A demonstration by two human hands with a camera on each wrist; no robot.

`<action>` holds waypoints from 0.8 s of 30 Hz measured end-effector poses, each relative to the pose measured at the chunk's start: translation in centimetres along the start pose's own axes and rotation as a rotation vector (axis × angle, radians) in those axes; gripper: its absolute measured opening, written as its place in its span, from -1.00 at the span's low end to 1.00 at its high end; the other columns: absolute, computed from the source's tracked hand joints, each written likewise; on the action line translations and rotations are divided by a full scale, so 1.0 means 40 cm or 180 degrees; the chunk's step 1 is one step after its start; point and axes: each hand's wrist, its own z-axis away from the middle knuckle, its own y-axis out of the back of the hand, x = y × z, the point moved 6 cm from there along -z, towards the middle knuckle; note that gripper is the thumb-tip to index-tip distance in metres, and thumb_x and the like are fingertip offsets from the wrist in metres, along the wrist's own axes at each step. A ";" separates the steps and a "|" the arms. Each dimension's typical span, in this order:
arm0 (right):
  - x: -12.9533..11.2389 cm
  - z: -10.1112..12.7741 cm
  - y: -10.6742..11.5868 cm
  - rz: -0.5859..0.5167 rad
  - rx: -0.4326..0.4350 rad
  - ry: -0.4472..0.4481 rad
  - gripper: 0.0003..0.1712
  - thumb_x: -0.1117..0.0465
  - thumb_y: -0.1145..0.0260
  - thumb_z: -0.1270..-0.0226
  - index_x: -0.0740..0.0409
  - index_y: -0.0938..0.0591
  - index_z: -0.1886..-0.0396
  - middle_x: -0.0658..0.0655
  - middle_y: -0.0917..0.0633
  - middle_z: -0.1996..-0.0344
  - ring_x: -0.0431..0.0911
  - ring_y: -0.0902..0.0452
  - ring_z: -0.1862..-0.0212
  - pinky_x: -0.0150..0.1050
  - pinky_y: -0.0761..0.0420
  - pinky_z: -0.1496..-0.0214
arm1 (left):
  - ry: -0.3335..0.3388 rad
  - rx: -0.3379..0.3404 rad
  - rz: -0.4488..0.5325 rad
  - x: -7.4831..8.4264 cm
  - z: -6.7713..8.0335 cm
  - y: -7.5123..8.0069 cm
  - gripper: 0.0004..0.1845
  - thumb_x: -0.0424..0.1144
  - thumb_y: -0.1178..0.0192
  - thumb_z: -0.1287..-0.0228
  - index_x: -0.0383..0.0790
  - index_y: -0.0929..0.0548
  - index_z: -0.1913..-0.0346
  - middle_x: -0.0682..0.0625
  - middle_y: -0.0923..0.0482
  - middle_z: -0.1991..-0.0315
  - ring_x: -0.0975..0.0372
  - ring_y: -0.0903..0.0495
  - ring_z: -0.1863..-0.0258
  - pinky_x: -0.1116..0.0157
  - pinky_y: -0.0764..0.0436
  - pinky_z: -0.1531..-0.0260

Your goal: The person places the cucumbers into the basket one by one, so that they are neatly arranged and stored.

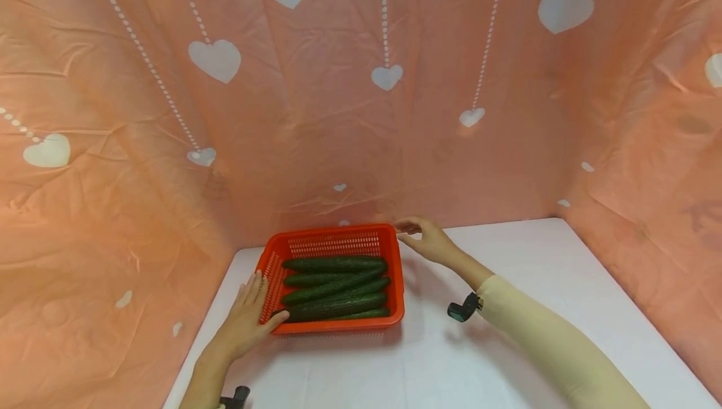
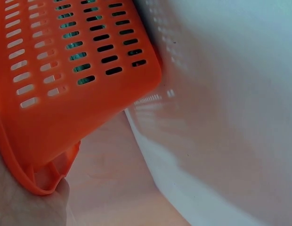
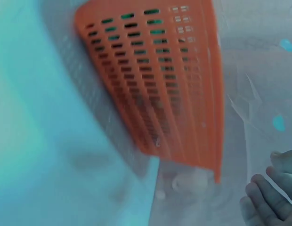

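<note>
A red perforated plastic basket (image 1: 338, 327) stands on the white table, holding several dark green cucumbers (image 1: 333, 284) laid lengthwise. My left hand (image 1: 244, 320) rests on the basket's left rim, its fingers extended along the side and the thumb over the near left corner. The left wrist view shows the palm against the basket rim (image 2: 30, 181). At the far right corner is my right hand (image 1: 430, 241), fingers loosely bent. In the right wrist view this hand (image 3: 273, 197) appears apart from the basket (image 3: 155, 84), with nothing in its fingers.
The white table (image 1: 474, 359) runs up to an orange cloth backdrop (image 1: 316, 133) with white hearts, which encloses the back and both sides. The basket sits near the table's back left. A dark wrist device (image 1: 465, 307) hangs below the right forearm.
</note>
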 end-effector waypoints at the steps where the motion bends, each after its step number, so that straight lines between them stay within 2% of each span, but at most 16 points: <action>1: 0.005 0.009 0.014 0.0039 0.0014 -0.0031 -0.61 0.31 -0.41 -0.52 0.36 -0.68 -0.26 0.31 -0.75 -0.16 0.21 -0.70 -0.14 0.19 -0.68 -0.30 | -0.0010 0.0007 -0.0013 -0.001 0.000 0.000 0.12 0.28 -0.24 -0.49 -0.54 -0.03 -0.67 -0.41 0.28 -0.73 -0.30 0.30 -0.71 -0.25 0.27 -0.66; 6: 0.023 0.053 0.075 0.0246 0.0064 -0.0035 -0.60 0.32 -0.41 -0.52 0.33 -0.67 -0.27 0.32 -0.74 -0.18 0.26 -0.68 -0.16 0.26 -0.65 -0.32 | -0.0044 0.0067 -0.0080 -0.008 0.001 0.003 0.10 0.26 -0.23 -0.51 -0.57 -0.06 -0.66 -0.43 0.23 -0.72 -0.30 0.23 -0.71 -0.18 0.37 -0.67; 14: 0.033 0.141 0.177 0.0709 0.0215 0.0038 -0.52 0.31 -0.45 -0.49 0.29 -0.65 -0.34 0.31 -0.73 -0.20 0.28 -0.64 -0.22 0.30 -0.61 -0.32 | -0.0042 0.0118 -0.0014 -0.007 0.000 0.010 0.05 0.22 -0.20 -0.54 -0.59 -0.08 -0.64 -0.46 0.20 -0.71 -0.33 0.20 -0.69 -0.12 0.46 -0.67; 20: 0.036 0.224 0.241 0.1055 0.0340 -0.0026 -0.49 0.25 -0.44 -0.49 0.31 -0.62 -0.36 0.37 -0.66 -0.29 0.34 -0.51 -0.37 0.38 -0.46 -0.42 | -0.0007 0.0083 -0.0031 0.003 0.000 0.032 -0.03 0.16 -0.18 -0.58 -0.57 -0.13 -0.64 -0.47 0.10 -0.69 -0.34 0.14 -0.68 -0.03 0.59 -0.64; 24: 0.031 0.274 0.274 0.1440 0.0403 0.0157 -0.44 0.25 -0.49 -0.43 0.32 -0.61 -0.36 0.40 -0.66 -0.29 0.38 -0.51 -0.36 0.43 -0.42 -0.38 | 0.0013 0.0084 -0.0102 0.011 0.001 0.045 -0.07 0.18 -0.17 -0.58 -0.50 -0.20 -0.64 -0.45 0.04 -0.68 -0.36 0.17 -0.68 -0.03 0.63 -0.63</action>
